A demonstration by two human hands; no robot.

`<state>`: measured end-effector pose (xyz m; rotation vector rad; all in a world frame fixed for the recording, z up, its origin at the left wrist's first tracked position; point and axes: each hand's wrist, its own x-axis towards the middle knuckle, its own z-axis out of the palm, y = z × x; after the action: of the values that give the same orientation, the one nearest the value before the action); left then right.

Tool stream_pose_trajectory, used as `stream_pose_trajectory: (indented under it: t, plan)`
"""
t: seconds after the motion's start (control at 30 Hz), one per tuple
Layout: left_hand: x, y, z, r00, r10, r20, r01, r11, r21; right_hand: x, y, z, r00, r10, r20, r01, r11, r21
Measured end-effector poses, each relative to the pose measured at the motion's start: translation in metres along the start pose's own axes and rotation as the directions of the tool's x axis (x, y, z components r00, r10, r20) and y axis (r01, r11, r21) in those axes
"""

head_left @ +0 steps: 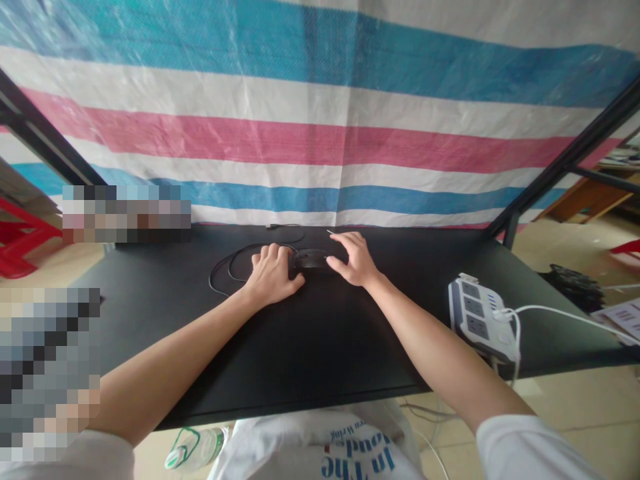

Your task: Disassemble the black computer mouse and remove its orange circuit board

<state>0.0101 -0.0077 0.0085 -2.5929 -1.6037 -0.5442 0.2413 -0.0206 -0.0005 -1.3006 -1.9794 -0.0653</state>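
A black computer mouse (313, 259) lies on the dark table between my two hands. My left hand (273, 272) is at its left end, fingers curled down and thumb stretched along the near side, steadying it. My right hand (356, 259) is at the right end, with the thumb close to the mouse and the fingers bent above it. A thin white stick (331, 233) pokes out by the right index fingertip; its other end is hidden. The mouse's black cable (214, 275) loops on the table to the left, its plug (271, 226) near the back edge.
A white power strip (483, 320) with a plugged-in white cable sits on the table's right side. Striped plastic sheeting (330, 140) hangs behind the table (300, 353). Black metal posts (565, 160) rise at both sides. Below the front edge is a clear plastic bottle (197, 448). Blurred patches cover the left.
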Motion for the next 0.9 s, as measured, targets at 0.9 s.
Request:
stream_pose_trajectory:
  t: [0.9]
  plan:
    - [0.012, -0.022, -0.016, 0.942, -0.02, 0.335, -0.004, 0.997, 0.072, 0.007, 0.003, -0.014, 0.784, 0.601, 0.156, -0.52, 0.773, -0.363]
